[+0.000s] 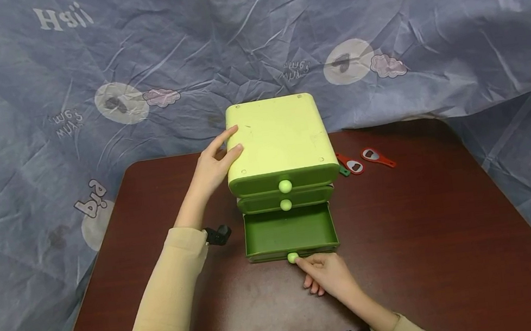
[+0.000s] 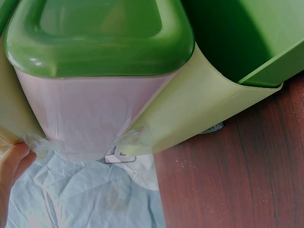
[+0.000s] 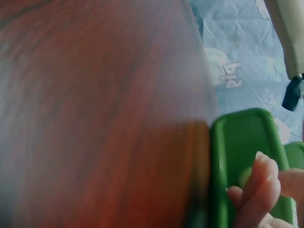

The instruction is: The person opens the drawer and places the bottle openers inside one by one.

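Observation:
A light yellow-green drawer cabinet (image 1: pixel 277 137) with green drawer fronts stands toward the back of the table. Its bottom drawer (image 1: pixel 289 231) is pulled out, with the green inside showing. At the front of that drawer, my right hand (image 1: pixel 329 275) pinches the round light-green knob (image 1: pixel 293 257) between thumb and finger. My left hand (image 1: pixel 213 166) rests against the cabinet's upper left edge, fingertips on the top. In the left wrist view, the green drawer fronts and pale tiers show from the side. The right wrist view has fingers (image 3: pixel 261 190) over a green drawer front (image 3: pixel 242 142), partly covering its knob.
Red bottle openers (image 1: pixel 377 157) lie on the table right of the cabinet, with a green piece (image 1: pixel 344 171) partly hidden beside it. The dark brown table (image 1: pixel 428 256) has rounded back corners. A wrinkled blue-grey printed cloth (image 1: pixel 183 49) hangs behind it.

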The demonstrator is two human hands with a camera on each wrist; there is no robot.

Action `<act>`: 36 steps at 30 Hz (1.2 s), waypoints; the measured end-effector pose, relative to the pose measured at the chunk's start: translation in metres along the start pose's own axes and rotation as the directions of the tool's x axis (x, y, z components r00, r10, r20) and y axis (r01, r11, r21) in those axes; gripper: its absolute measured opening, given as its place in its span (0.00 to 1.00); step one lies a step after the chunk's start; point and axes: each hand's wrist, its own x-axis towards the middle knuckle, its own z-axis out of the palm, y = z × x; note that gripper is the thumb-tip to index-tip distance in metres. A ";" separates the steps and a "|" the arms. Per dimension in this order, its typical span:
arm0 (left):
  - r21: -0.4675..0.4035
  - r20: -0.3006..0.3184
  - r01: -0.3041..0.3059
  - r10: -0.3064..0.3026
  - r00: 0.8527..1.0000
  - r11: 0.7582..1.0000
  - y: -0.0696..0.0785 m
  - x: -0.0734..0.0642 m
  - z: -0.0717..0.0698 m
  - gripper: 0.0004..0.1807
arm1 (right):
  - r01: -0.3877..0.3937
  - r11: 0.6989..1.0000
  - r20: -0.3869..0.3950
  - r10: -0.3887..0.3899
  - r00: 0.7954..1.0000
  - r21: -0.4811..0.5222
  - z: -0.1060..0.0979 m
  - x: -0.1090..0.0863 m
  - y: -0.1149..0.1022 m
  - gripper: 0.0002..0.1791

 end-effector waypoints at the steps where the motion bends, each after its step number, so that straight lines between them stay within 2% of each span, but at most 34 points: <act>1: -0.001 -0.001 0.002 -0.002 1.000 1.000 0.000 0.000 0.000 0.28 | 0.001 1.000 0.004 -0.001 1.000 -0.014 -0.004 -0.002 -0.001 0.21; 6: 0.007 -0.002 0.001 -0.001 1.000 1.000 -0.001 0.000 0.000 0.28 | 0.012 0.999 0.002 -0.012 1.000 -0.052 -0.036 -0.007 -0.015 0.22; 10: 0.011 -0.004 -0.004 0.004 1.000 1.000 0.000 -0.001 -0.001 0.28 | 0.018 0.998 -0.041 -0.021 0.999 -0.060 -0.069 -0.002 -0.029 0.24; 14: 0.012 -0.005 -0.001 0.001 1.000 1.000 0.002 -0.001 -0.001 0.28 | 0.038 0.996 -0.107 -0.046 0.993 -0.077 -0.102 0.012 -0.036 0.26; 18: 0.016 -0.002 0.001 -0.001 1.000 1.000 0.001 -0.001 -0.001 0.28 | 0.064 0.994 -0.154 -0.077 0.985 -0.089 -0.131 0.033 -0.033 0.28; 24: 0.013 0.004 0.026 -0.026 1.000 1.000 0.002 0.001 -0.001 0.28 | 0.093 0.982 -0.266 -0.135 0.955 -0.164 -0.161 0.073 -0.023 0.27; 30: 0.020 0.017 0.054 -0.055 0.998 0.998 0.020 -0.008 0.000 0.30 | 0.039 0.976 -0.367 -0.118 0.923 -0.216 -0.171 0.108 -0.010 0.24; 33: 0.019 0.016 0.054 -0.054 0.998 0.998 0.024 -0.011 0.000 0.30 | 0.029 0.968 -0.424 -0.136 0.896 -0.251 -0.172 0.124 -0.005 0.21; 36: 0.014 0.014 0.044 -0.044 0.999 0.999 0.017 -0.008 -0.001 0.30 | 0.032 0.960 -0.476 -0.167 0.864 -0.278 -0.172 0.139 0.000 0.19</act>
